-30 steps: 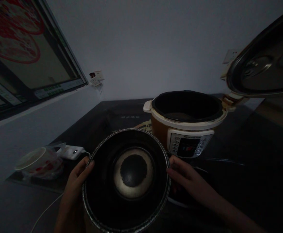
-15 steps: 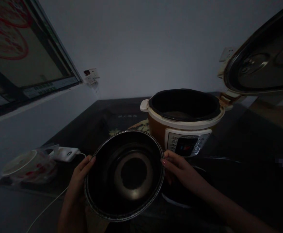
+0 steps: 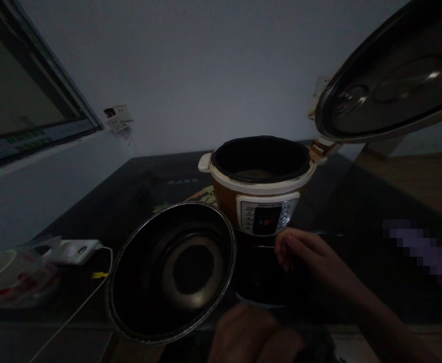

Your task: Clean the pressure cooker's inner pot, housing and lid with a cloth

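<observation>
Dimly lit across a glossy dark counter [image 3: 338, 199], beneath a smooth pale wall [image 3: 206, 75]. Too blurred at the left hand [image 3: 253, 335] to tell spread fingers from pressed or pinching ones. Curled loosely inward at the right hand [image 3: 315, 252], without any clearly visible object between the fingertips. Showing, just up and left of the left hand's fingers, a round black bowl [image 3: 173, 272], tilted with its worn, ring-marked bottom exposed toward the camera; supported in some way hidden from view. Farther left of the fingers, crinkled around a red-patterned container, a clear plastic bag [image 3: 28, 275] near a smooth white box [image 3: 75, 250]. Beyond the right hand's fingertips, squat and upright, a brown-and-white cooker [image 3: 261, 186], steadied apparently by its broad base, its dark mouth left accessible by the hinged lid [image 3: 391, 80], swung back.
</observation>
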The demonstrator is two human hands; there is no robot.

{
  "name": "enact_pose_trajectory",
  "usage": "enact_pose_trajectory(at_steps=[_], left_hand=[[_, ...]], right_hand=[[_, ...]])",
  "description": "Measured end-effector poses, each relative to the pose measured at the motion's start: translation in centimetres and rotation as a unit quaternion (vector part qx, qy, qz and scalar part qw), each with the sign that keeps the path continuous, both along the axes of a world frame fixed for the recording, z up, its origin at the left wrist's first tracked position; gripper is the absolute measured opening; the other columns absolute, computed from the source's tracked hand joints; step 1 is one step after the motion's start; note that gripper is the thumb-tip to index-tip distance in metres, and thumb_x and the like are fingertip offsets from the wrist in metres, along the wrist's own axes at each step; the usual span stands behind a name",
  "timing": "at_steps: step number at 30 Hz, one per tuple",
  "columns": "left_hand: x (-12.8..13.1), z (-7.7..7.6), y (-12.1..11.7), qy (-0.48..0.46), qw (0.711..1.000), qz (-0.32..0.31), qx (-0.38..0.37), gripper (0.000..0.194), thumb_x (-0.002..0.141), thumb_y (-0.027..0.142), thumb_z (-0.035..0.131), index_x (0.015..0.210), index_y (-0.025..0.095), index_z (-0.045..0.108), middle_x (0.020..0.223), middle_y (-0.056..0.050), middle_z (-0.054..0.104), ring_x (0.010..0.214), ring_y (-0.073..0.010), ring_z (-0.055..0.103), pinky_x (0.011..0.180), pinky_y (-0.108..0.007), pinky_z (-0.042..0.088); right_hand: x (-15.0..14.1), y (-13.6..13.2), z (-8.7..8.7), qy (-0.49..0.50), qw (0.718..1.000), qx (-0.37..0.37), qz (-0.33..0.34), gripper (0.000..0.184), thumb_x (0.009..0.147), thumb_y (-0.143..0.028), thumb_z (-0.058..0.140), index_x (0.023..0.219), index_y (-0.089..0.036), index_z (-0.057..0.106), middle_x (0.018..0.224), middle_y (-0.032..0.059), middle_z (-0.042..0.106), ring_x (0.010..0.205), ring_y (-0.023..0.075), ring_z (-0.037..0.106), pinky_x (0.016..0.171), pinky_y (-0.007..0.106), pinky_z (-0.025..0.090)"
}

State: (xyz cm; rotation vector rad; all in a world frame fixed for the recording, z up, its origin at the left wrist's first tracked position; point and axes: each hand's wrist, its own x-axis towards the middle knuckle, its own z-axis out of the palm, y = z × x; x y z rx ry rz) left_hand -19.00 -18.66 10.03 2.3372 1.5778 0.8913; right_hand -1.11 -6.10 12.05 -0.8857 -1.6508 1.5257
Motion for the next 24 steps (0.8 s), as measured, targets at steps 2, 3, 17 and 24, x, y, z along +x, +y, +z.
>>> enact_pose_trajectory(at_steps=[2,3,17,24], left_hand=[[2.5,-1.5,2.5,0.026,0.997,-0.051,-0.045,0.026,0.086,0.038,0.058,0.110,0.029,0.063,0.103,0.001,0.070,0.094,-0.0177,0.064,0.084,-0.031,0.054],[3.2,-2.1,3.6,0.047,0.993,-0.060,-0.087,0.037,0.085,0.036,0.062,0.120,0.027,0.059,0.115,-0.002,0.066,0.106,-0.0209,0.061,0.092,-0.036,0.051],[5.8,-3.8,7.1,0.166,0.961,0.004,-0.223,0.068,0.073,0.009,0.062,0.137,0.027,0.049,0.134,-0.011,0.056,0.125,-0.0352,0.048,0.102,-0.061,0.037],[4.3,1.0,5.1,-0.201,0.897,-0.107,-0.379,0.033,0.082,0.021,0.058,0.113,0.022,0.069,0.112,-0.006,0.070,0.106,-0.0223,0.063,0.093,-0.035,0.048]], right_hand=[[1.9,-0.7,-0.1,0.001,0.999,0.010,-0.052,0.042,0.091,-0.054,0.051,0.075,-0.017,0.063,0.064,0.0007,0.058,0.057,0.0113,0.054,0.053,0.023,0.041],[2.7,-1.1,-0.3,-0.002,0.998,0.012,-0.069,0.041,0.091,-0.053,0.052,0.074,-0.018,0.062,0.064,0.0007,0.058,0.057,0.0113,0.054,0.053,0.023,0.041],[10.1,-5.5,-7.5,-0.097,0.956,-0.056,-0.272,0.045,0.084,-0.062,0.054,0.073,-0.020,0.063,0.061,0.0011,0.057,0.056,0.0138,0.053,0.052,0.023,0.043],[12.2,-5.2,-8.2,-0.063,0.941,-0.081,-0.324,0.044,0.076,-0.065,0.062,0.073,-0.021,0.064,0.065,0.0024,0.059,0.059,0.0162,0.055,0.051,0.024,0.046]])
